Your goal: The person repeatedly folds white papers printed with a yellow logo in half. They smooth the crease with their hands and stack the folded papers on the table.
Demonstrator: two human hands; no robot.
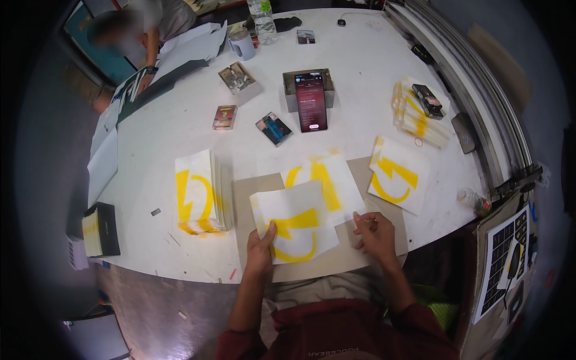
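Nearest, the left hand (260, 249) holds the front sheet (294, 210) by its lower left edge, thumb on top over the yellow print. The right hand (377, 235) has its fingers bent and close together at the lower right corner of a second sheet (343, 183) — whether it grips that corner, I cannot tell. The front sheet partly covers the second sheet, and both are over a brown board (349, 259) at the near edge of the white table (141, 198).

To the left of the board stands a thick stack of yellow-printed sheets (197, 192); a loose-edged printed piece (397, 174) overlaps the board's right side.

Farther out, a lit phone (311, 105) leans against a grey box (291, 96), with a dark pack (274, 128) and a red pack (225, 117) to its left. A black box (427, 100) sits on another printed pile (417, 123) at right. Farthest are a mug (241, 45), a clear bottle (263, 25) and — upper left — another person's hand (144, 83) near dark sheeting (159, 91).
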